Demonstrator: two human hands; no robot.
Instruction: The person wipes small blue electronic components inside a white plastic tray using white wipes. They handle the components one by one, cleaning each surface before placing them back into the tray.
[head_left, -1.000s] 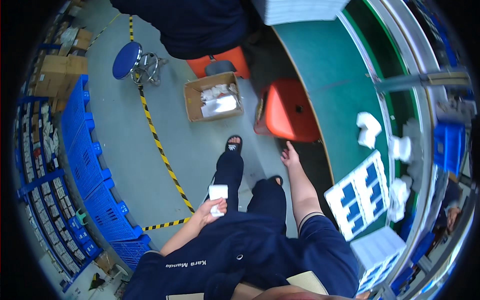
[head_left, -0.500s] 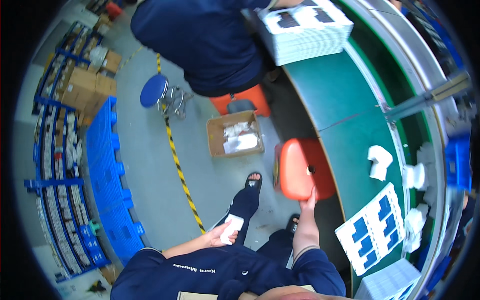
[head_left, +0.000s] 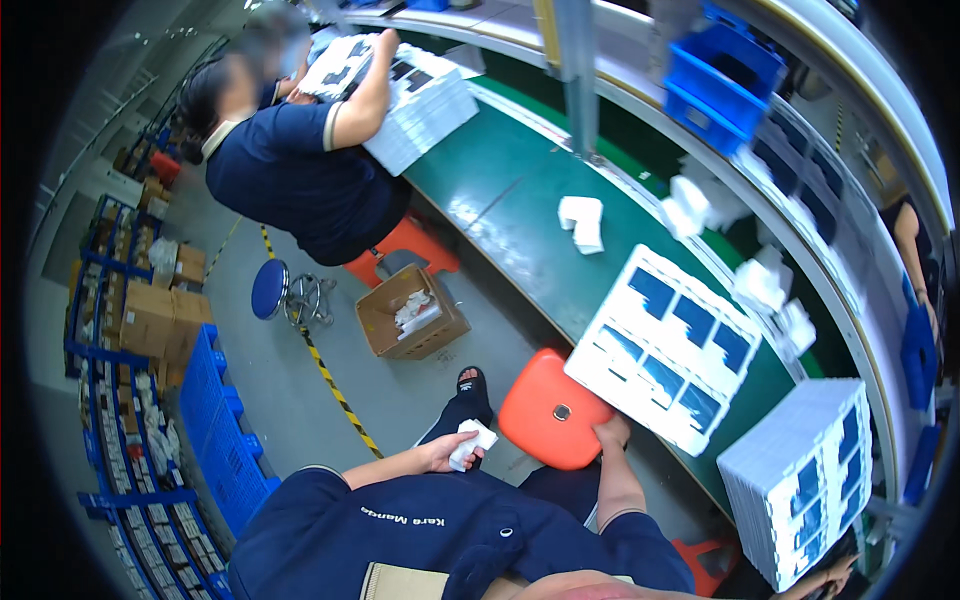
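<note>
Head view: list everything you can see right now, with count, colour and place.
orange stool: one, orange, below the table edge, centre
white tray: one, white with blue cells, on the green table, overhanging its edge
tray stack: one, white and blue, lower right
white foam pieces: several, white, on the table and along its far side
cardboard box: one, brown, on the floor, white scraps inside
blue stool: one, blue, on the floor at left
blue crates: a row, blue, left floor
blue bin: one, top right
co-worker: one, dark blue shirt, top left, at another tray stack
left hand: holds a white wad
right hand: at the orange stool's rim
</note>
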